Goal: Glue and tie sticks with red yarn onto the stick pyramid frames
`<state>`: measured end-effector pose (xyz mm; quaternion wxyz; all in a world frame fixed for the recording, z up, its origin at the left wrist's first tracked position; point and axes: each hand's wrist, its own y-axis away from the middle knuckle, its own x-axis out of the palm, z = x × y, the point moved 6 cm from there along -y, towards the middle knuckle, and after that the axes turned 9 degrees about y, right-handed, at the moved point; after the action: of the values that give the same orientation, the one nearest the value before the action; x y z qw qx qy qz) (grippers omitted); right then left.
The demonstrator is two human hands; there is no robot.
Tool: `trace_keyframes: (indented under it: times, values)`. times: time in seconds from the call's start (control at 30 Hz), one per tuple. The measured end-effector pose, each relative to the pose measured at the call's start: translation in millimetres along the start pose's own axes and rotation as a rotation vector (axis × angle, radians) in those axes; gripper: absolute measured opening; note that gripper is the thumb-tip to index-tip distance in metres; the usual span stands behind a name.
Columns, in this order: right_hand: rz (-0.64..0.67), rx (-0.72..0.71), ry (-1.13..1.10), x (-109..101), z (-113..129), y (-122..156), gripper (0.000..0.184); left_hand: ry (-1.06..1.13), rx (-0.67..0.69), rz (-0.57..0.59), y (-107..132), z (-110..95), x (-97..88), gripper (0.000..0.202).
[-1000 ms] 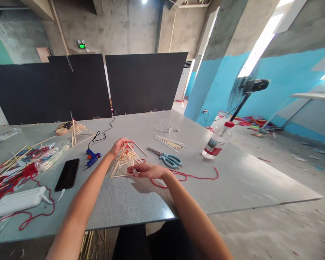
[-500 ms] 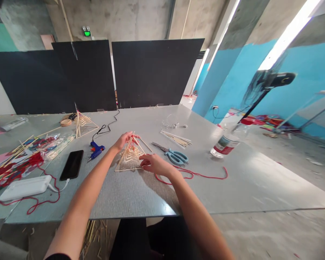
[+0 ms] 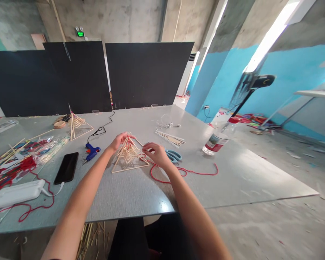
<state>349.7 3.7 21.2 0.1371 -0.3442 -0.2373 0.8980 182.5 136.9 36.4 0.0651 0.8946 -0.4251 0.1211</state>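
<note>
A pyramid frame of thin wooden sticks (image 3: 129, 156) stands on the table, with red yarn wound near its top. My left hand (image 3: 119, 141) reaches behind its left side, fingers closed round the tip. Just right of the frame, my right hand (image 3: 156, 154) is raised with thumb and fingers pinched together on red yarn; the exact grip is too small to see clearly. More of the red yarn (image 3: 200, 173) trails under that hand and off to the right. Blue-handled scissors (image 3: 173, 156) lie beyond my right hand, their blades hidden by it.
Left of me are a blue glue gun (image 3: 92, 151), a phone (image 3: 66, 168), a white power bank (image 3: 17, 194) and a heap of sticks and yarn (image 3: 18, 166). A second stick pyramid (image 3: 78, 124) stands behind. To the right are loose sticks (image 3: 170, 138) and a bottle (image 3: 216, 141).
My right hand has moved from the pyramid's right side out to the right and up, its fingers now pinched. My left hand stays at the top. The view has shifted slightly right.
</note>
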Motion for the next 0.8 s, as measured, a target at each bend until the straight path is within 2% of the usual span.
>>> trace_keyframes:
  times: [0.1,0.17,0.27,0.47,0.6,0.8]
  values:
    - [-0.029,0.022,0.096,11,-12,-1,0.016,-0.01,0.011,0.023,1,-2,4.1,0.061]
    - [0.002,0.091,0.105,21,-16,-1,0.015,-0.027,0.018,0.028,2,-3,6.8,0.062]
    - [0.086,0.198,-0.006,33,-15,1,0.017,-0.102,0.046,0.012,4,-5,8.7,0.057]
    - [0.136,0.268,-0.213,39,-14,2,0.025,-0.137,0.161,-0.019,5,-8,-1.7,0.038]
    - [0.07,0.382,-0.352,38,-30,0,0.032,-0.109,0.201,-0.052,8,-10,-17.2,0.035]
    - [-0.027,0.505,-0.536,31,-39,0,0.042,-0.236,0.186,-0.093,17,-11,-28.7,0.026]
